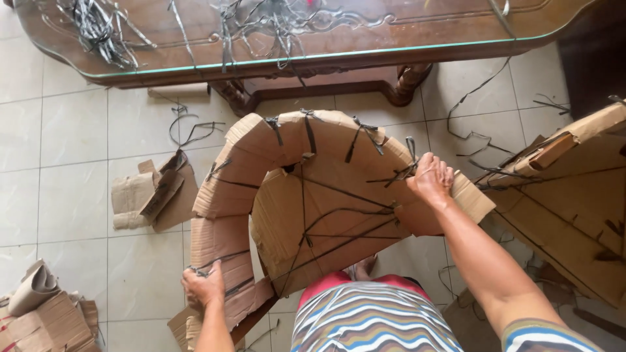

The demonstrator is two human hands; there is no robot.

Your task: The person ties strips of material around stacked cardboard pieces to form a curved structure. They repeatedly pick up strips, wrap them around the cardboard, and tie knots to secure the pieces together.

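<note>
Before us on the tiled floor (pixel 72 202): arched cardboard frame (pixel 313 189), our left hand (pixel 203 287) on its left leg, right hand (pixel 430 177) on its right shoulder. Behind: table (pixel 456 32) bearing strap tangles (pixel 104 29). Left: cardboard scraps (pixel 150 195). Right: second cardboard piece (pixel 574 195).

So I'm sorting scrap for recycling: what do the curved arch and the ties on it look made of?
The curved arch looks like plain brown corrugated cardboard: matte, creased, ragged-edged. The ties look like thin dark flat strips, possibly plastic strapping; too small to be sure. Both hands, left and right, grip the cardboard.
</note>
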